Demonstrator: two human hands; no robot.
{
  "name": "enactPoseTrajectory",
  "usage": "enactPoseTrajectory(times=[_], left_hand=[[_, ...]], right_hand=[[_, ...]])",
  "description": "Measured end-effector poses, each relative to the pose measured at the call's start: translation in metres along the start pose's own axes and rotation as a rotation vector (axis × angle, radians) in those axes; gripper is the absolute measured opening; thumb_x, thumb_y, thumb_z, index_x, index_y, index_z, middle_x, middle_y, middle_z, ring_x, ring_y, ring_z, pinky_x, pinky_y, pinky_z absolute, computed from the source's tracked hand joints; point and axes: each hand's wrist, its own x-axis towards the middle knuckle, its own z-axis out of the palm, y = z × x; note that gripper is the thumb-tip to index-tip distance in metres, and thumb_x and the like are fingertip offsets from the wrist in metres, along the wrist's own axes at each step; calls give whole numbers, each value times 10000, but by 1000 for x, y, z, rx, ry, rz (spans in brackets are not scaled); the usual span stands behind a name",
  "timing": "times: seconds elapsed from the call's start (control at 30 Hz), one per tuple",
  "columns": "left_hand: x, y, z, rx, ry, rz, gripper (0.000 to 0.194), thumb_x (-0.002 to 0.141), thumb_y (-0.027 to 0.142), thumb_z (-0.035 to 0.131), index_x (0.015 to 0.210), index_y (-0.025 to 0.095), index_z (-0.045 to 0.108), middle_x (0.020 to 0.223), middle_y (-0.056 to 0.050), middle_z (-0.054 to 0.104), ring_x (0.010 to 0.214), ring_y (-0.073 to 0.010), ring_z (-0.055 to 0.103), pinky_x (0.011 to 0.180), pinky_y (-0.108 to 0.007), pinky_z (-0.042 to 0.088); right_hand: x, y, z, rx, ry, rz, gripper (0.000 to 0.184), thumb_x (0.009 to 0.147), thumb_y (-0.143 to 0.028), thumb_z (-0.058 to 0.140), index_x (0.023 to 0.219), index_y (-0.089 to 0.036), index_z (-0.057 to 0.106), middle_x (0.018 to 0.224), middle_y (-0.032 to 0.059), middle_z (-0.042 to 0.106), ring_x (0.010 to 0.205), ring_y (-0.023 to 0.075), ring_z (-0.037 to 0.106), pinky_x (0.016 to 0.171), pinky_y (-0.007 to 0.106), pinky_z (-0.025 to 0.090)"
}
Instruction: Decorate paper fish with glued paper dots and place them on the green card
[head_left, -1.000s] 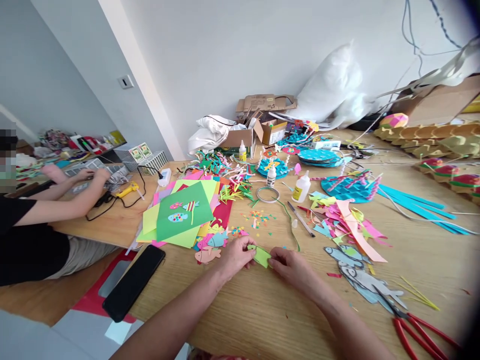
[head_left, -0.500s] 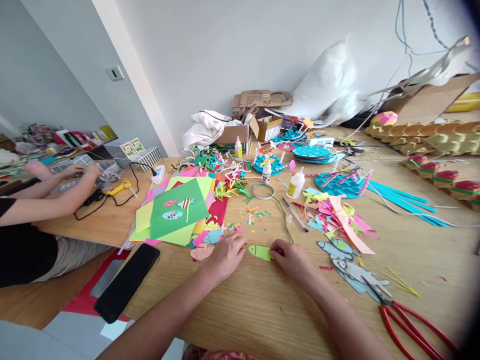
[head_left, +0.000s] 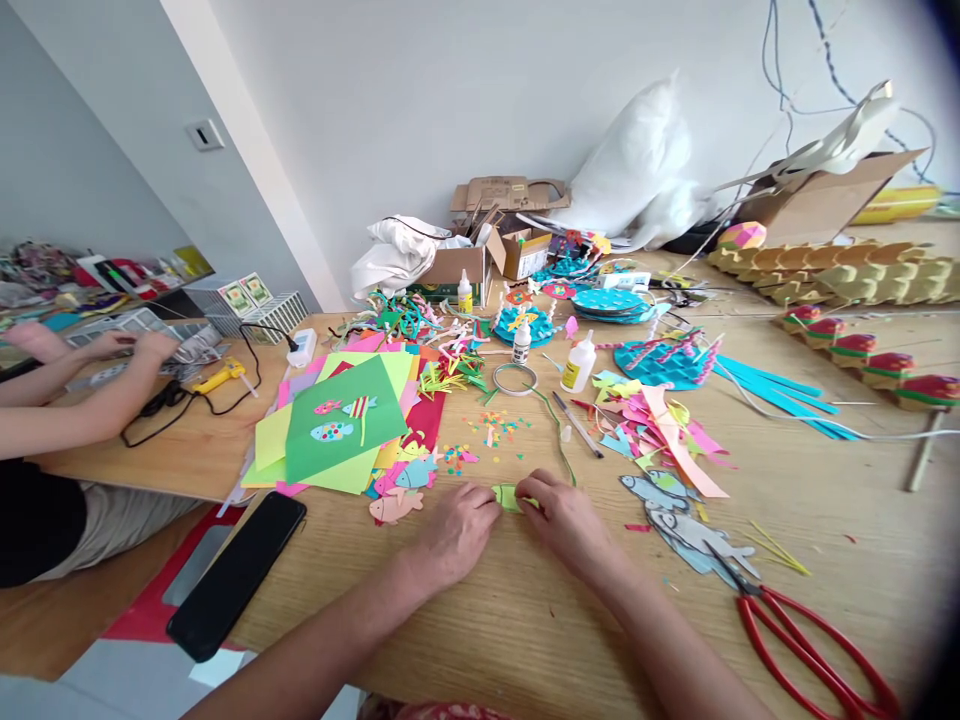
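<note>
A light green paper fish (head_left: 508,497) lies on the wooden table in front of me, its two ends covered by my fingers. My left hand (head_left: 459,530) is closed, fingertips together at the head end. Bent over the tail end, the fingers of my right hand (head_left: 564,515) grip the paper. Just left are several cut paper fish in pink, blue and yellow (head_left: 397,506). Grey-blue fish cutouts (head_left: 686,530) lie to the right, under the tips of red-handled scissors (head_left: 806,640).
Green paper (head_left: 345,420) with decorated fish tops a coloured stack. A black phone (head_left: 238,575) lies at the left edge. Beyond my hands are confetti (head_left: 495,428), a tape ring (head_left: 515,379), glue bottles (head_left: 579,364), a pen (head_left: 577,424) and paper scraps (head_left: 667,420). A co-worker's hands (head_left: 135,345) are far left.
The green fish has gone from being held up and tilted to lying flat on the table. My left hand loosened, then came back to its head end; my right hand moved further over it.
</note>
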Motion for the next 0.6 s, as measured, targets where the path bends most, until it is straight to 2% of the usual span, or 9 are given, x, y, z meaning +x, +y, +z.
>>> enactPoseTrajectory(times=[0.07,0.33,0.47,0.6], left_hand=[[0,0,1,-4,-2,0,163,810,104,425,856,155,572,837,-30,550,819,-153,476,736,-264,416],[3,1,4,8,25,-14,121,793,107,457,819,162,561,899,-27,541,880,-165,461,778,-297,403],[4,1,7,-5,51,0,123,793,106,457,842,169,551,953,-24,542,916,-163,461,813,-313,393],[4,-1,11,-11,72,-7,152,781,89,463,874,176,546,953,-22,549,929,-160,463,821,-321,396]], right_hand=[[1,0,2,-30,-71,18,204,779,-181,387,752,-201,589,800,24,562,702,119,540,585,206,351],[2,4,4,-34,-84,59,183,751,-170,409,749,-203,588,809,23,570,693,126,546,581,217,354],[-1,9,-6,113,61,45,184,774,-197,379,752,-195,561,773,26,569,660,123,548,588,226,393],[-2,24,-38,138,271,147,161,764,-287,415,820,-197,537,810,43,572,637,132,556,571,247,426]])
